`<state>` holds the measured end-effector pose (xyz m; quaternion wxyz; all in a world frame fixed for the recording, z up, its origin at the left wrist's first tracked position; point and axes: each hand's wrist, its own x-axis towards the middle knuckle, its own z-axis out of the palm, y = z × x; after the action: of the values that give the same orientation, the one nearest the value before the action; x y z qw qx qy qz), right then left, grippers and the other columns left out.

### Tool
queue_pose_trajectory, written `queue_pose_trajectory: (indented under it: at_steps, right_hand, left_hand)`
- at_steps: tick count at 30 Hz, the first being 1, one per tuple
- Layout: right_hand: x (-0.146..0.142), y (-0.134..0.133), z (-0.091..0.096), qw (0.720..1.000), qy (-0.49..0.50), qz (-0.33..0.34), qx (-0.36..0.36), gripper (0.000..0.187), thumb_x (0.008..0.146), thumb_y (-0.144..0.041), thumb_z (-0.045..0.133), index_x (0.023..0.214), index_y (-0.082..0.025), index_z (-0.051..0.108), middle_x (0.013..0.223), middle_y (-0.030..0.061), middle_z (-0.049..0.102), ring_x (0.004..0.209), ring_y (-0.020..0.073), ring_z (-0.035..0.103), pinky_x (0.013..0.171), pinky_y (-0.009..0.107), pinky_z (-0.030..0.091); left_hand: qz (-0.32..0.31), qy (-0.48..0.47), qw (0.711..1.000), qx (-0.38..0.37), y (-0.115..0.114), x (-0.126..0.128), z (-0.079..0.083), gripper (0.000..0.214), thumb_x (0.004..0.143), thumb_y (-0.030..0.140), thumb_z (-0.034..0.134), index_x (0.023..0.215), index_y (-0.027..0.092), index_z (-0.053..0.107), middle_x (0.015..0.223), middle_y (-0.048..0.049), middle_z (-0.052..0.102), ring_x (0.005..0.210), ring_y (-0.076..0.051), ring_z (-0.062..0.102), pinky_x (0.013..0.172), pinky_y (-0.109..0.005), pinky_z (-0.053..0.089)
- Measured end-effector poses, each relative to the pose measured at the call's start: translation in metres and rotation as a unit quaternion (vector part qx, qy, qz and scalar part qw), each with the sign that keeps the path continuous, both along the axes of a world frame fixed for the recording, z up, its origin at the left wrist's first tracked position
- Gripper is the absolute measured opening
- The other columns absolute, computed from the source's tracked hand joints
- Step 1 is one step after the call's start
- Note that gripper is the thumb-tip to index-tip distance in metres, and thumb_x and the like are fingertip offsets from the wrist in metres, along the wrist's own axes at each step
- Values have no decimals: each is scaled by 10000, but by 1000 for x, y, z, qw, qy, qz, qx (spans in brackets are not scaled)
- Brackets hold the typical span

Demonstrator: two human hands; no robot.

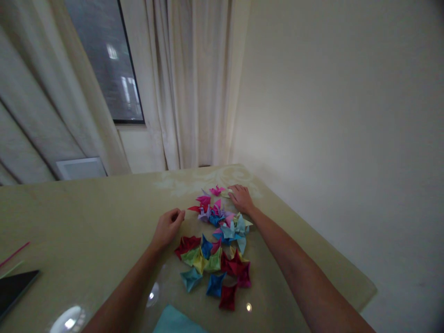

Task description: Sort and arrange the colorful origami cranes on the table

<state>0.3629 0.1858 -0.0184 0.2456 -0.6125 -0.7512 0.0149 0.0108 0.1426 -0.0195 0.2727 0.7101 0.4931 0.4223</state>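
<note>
A heap of folded paper figures [218,240] in pink, blue, red, green and yellow lies on the pale glossy table [86,222]. My left hand [169,226] rests on the table just left of the heap, fingers curled loosely with nothing visible in them. My right hand [240,197] reaches to the far end of the heap. Its fingers press down on a pale yellow-green paper [227,193] beside a pink folded figure [217,189].
A teal sheet [175,321] lies at the near edge. A dark tablet-like slab [15,286] and thin pink and green sticks [14,254] are at the far left. The table's right edge runs close to a wall; curtains and a window stand behind.
</note>
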Motion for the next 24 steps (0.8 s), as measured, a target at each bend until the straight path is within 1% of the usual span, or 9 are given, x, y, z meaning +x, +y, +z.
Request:
queue_pose_trajectory:
  at_steps: [3, 6, 8, 10, 12, 14, 19, 21, 24]
  right_hand:
    - [-8, 25, 11, 998, 53, 16, -21, 441, 1103, -329, 443, 1477, -183, 624, 1506, 185, 613, 1436, 336, 494, 1234, 569, 306]
    - [-32, 56, 21, 987, 108, 78, -90, 463, 1122, -452, 429, 1374, -189, 715, 1431, 160, 690, 1351, 308, 599, 1208, 506, 389]
    - [-55, 72, 23, 971, 145, 128, -144, 556, 1115, -573, 421, 1316, -177, 756, 1362, 158, 737, 1253, 296, 677, 1161, 476, 458]
    - [-76, 79, 24, 951, 180, 167, -187, 676, 1099, -677, 371, 1328, -171, 755, 1359, 164, 743, 1196, 296, 714, 1123, 484, 500]
    - [-93, 79, 23, 933, 211, 192, -218, 765, 1086, -739, 304, 1359, -175, 743, 1402, 168, 723, 1218, 303, 711, 1123, 504, 504]
    - [-107, 73, 23, 916, 235, 211, -247, 815, 1067, -779, 282, 1333, -176, 760, 1404, 159, 725, 1253, 306, 701, 1144, 499, 494]
    - [-127, 54, 29, 869, 271, 260, -324, 883, 1037, -832, 266, 1181, -165, 827, 1250, 137, 802, 1187, 275, 749, 1091, 424, 547]
    - [-125, 51, 36, 863, 282, 258, -330, 865, 1030, -835, 296, 1158, -169, 832, 1258, 143, 799, 1204, 271, 744, 1095, 422, 540]
    - [-110, 49, 51, 873, 300, 226, -311, 842, 1013, -845, 339, 1097, -172, 839, 1247, 154, 801, 1213, 280, 737, 1129, 462, 504]
  left_hand:
    - [4, 1, 1000, -1, 2, 1, 0, 478, 883, 611, 497, 608, 223, 550, 578, 12, 517, 599, -181, 510, 590, -291, 345]
    - [6, -1, 1000, 0, 5, 1, 1, 470, 880, 599, 489, 593, 227, 515, 573, 23, 477, 591, -169, 481, 590, -291, 325]
    - [13, -6, 1000, 1, 6, 0, 1, 463, 882, 591, 475, 591, 231, 489, 576, 27, 456, 591, -163, 466, 594, -291, 317]
    - [29, -14, 999, 4, 8, -1, 1, 448, 887, 576, 459, 594, 238, 455, 579, 33, 427, 595, -159, 449, 596, -290, 303]
    - [43, -22, 999, 8, 9, -2, 0, 439, 890, 568, 452, 596, 244, 416, 584, 38, 393, 599, -154, 428, 594, -290, 285]
    - [51, -28, 998, 9, 9, -2, -1, 444, 889, 568, 460, 592, 248, 380, 585, 42, 361, 599, -148, 403, 591, -290, 265]
    - [64, -48, 997, 8, 10, -1, -1, 452, 900, 568, 439, 592, 255, 332, 595, 41, 305, 607, -146, 370, 587, -292, 257]
    - [69, -58, 996, 5, 10, -1, -1, 450, 907, 570, 418, 596, 257, 329, 597, 38, 292, 611, -149, 361, 584, -295, 259]
    - [77, -76, 994, 3, 9, -2, -1, 459, 905, 594, 402, 601, 266, 297, 593, 34, 271, 614, -152, 339, 573, -300, 248]
